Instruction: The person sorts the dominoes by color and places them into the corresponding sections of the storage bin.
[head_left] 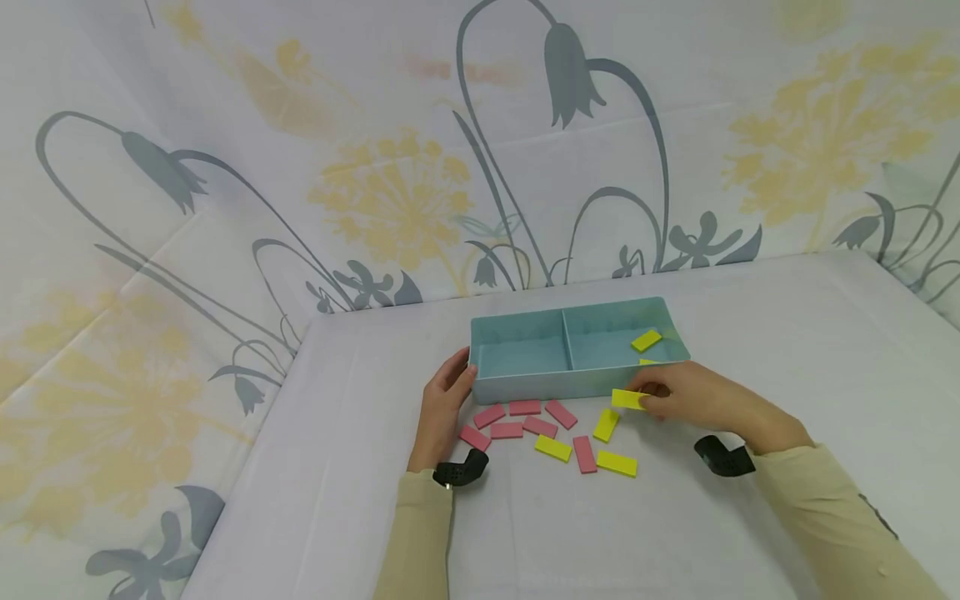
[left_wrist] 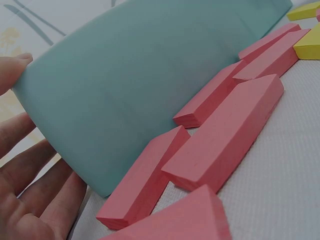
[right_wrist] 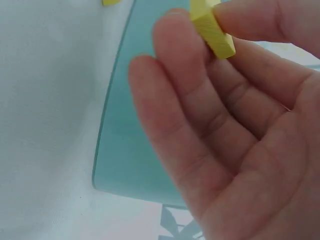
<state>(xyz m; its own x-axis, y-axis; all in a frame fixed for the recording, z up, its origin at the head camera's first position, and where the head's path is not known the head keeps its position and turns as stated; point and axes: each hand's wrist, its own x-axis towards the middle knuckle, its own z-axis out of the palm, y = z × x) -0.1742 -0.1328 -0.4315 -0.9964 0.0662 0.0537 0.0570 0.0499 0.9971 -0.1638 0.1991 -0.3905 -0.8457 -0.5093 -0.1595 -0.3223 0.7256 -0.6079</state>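
A light-blue box [head_left: 525, 387] with two compartments stands on the white table. My left hand [head_left: 444, 408] holds its near left corner, the thumb [left_wrist: 14, 70] at the top edge and the other fingers along the left side. Between thumb and fingertips, my right hand [head_left: 693, 398] pinches a yellow block [head_left: 628, 400] in front of the box's near right wall. In the right compartment lies a yellow block [head_left: 646, 340], with another [head_left: 649, 362] partly hidden by the near wall. The left compartment [head_left: 521, 354] holds nothing visible.
Before the box lie several pink blocks [head_left: 507, 430], some close to its front wall. Yellow blocks [head_left: 553, 448] lie among and right of them, one [head_left: 607, 425] close to the right hand. A flower-patterned cloth [head_left: 390, 150] rises behind the table.
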